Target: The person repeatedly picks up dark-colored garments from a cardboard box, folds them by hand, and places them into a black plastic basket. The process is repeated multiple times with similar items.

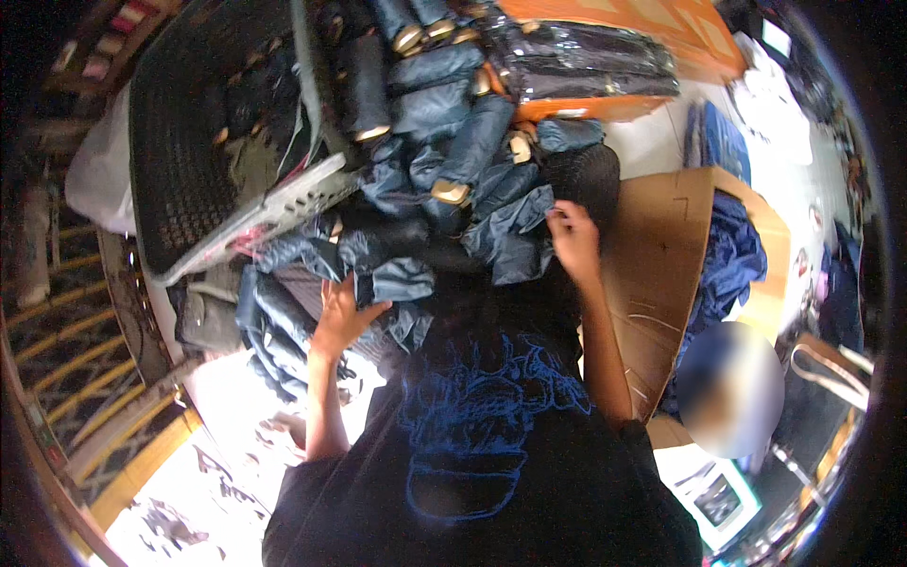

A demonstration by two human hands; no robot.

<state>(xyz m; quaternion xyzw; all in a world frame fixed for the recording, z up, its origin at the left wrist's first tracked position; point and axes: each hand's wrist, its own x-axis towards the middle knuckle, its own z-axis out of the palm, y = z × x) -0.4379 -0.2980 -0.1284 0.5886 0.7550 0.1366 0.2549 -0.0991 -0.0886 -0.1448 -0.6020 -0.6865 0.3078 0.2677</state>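
Observation:
My left hand (345,319) has its thumb spread away from the fingers and rests against crumpled dark blue fabric (402,281). At the right of the pile, my right hand (574,246) has curled fingers that pinch the edge of a loose dark blue cloth (517,236). Beyond both hands lie several dark blue fabric rolls (477,142), some with a tan, shiny end piece (451,192). The fingertips of my left hand are partly hidden among the folds.
A black plastic crate (170,161) with a grey rim stands tilted at the left. An open cardboard box (652,255) holding blue fabric is on the right. Plastic-wrapped dark packs (586,61) lie on an orange surface at the back. A person (732,387) is at the right.

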